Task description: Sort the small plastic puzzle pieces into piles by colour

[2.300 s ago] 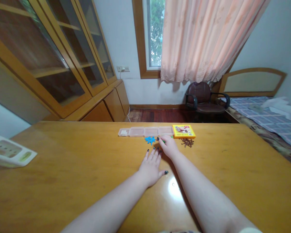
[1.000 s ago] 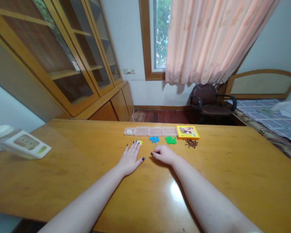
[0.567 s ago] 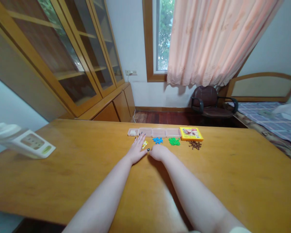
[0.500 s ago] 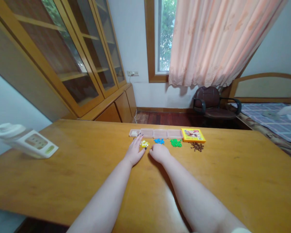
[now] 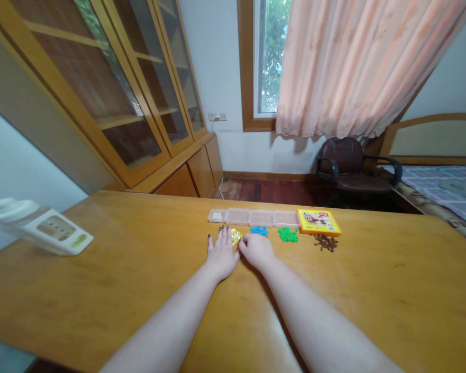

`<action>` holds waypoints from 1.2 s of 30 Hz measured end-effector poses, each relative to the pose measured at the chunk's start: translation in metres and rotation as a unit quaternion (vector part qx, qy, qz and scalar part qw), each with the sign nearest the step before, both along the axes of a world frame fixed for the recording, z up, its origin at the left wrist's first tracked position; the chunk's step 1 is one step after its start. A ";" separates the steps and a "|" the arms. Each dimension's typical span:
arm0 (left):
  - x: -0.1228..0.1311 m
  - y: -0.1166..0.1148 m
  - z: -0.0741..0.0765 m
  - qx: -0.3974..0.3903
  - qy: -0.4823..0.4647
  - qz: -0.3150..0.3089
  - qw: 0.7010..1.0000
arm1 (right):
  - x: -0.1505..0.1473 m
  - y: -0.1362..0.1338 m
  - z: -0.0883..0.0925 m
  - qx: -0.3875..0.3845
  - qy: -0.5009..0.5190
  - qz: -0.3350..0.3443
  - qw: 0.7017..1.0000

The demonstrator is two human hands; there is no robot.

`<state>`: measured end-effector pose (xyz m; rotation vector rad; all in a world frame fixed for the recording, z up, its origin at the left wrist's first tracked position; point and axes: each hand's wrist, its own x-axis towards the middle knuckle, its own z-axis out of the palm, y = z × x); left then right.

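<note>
My left hand (image 5: 221, 256) lies palm down on the table with its fingers stretched out, just left of a small pile of yellow and white pieces (image 5: 236, 236). Its thumb comes close to my right hand (image 5: 258, 250). That right hand is closed beside the pile's right edge; whatever its fingers hold, if anything, is hidden. Beyond and to the right lie piles of blue pieces (image 5: 259, 231), green pieces (image 5: 288, 235) and brown pieces (image 5: 326, 242). Behind the piles runs a row of shallow clear trays (image 5: 261, 218), the leftmost small tray (image 5: 216, 215) with something white in it.
A yellow box (image 5: 319, 222) with a printed picture lies at the right end of the trays. On the table's left stands a white-and-clear plastic container (image 5: 50, 228). Past the wooden table (image 5: 140, 243) are a glass-door cabinet (image 5: 147, 109) and a dark armchair (image 5: 345, 160).
My left hand has drawn back from the trays, with its fingers closer together, and its thumb is nearer my right hand. The right hand stays closed. The view has shifted slightly.
</note>
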<state>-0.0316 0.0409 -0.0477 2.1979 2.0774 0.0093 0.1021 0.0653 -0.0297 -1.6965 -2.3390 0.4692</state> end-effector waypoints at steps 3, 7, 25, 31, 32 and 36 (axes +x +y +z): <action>-0.012 -0.002 -0.002 0.013 -0.009 -0.025 1.000 | 0.001 -0.001 0.001 -0.001 0.011 -0.006 1.000; -0.021 -0.020 -0.007 -0.030 0.004 -0.016 0.999 | 0.000 -0.002 0.003 0.000 0.035 -0.029 0.999; -0.019 -0.011 0.004 -0.012 -0.029 -0.098 0.995 | -0.002 -0.003 0.006 -0.016 0.019 -0.046 0.999; -0.030 -0.007 0.010 -0.041 -0.013 -0.027 0.999 | -0.002 -0.002 0.003 -0.006 0.013 -0.034 0.999; -0.030 -0.005 0.009 -0.041 -0.018 -0.040 0.998 | -0.002 -0.002 0.003 -0.005 0.010 -0.032 0.999; -0.032 0.002 0.006 -0.016 -0.044 -0.062 0.997 | -0.001 -0.002 0.005 -0.002 -0.005 -0.019 1.000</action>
